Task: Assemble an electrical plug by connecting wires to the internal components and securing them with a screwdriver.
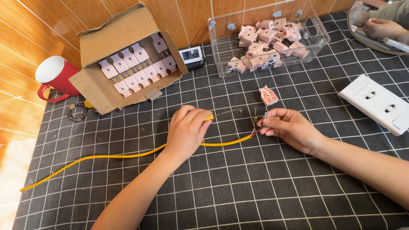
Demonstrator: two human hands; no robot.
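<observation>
Yellow cable point(128, 156) runs from 8 o'clock toward 3 o'clock, its stripped end pinched by the right hand point(289, 127). Left hand point(186, 132) grips a yellow-handled screwdriver point(213, 116) pointing toward 3 o'clock; both hands are apart.

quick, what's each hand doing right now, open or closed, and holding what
Left hand: closed in a grip on a yellow-handled tool, over the yellow cable.
Right hand: closed, pinching the cable's stripped wire ends.

a yellow cable point(123, 156) lies slack across the gridded black mat point(264, 187), one end near the mat's left edge, curving toward the middle. its far end is stripped, thin wires point(256, 127) fanned and raised off the mat. a thin yellow-handled screwdriver point(226, 113) points at them.
</observation>
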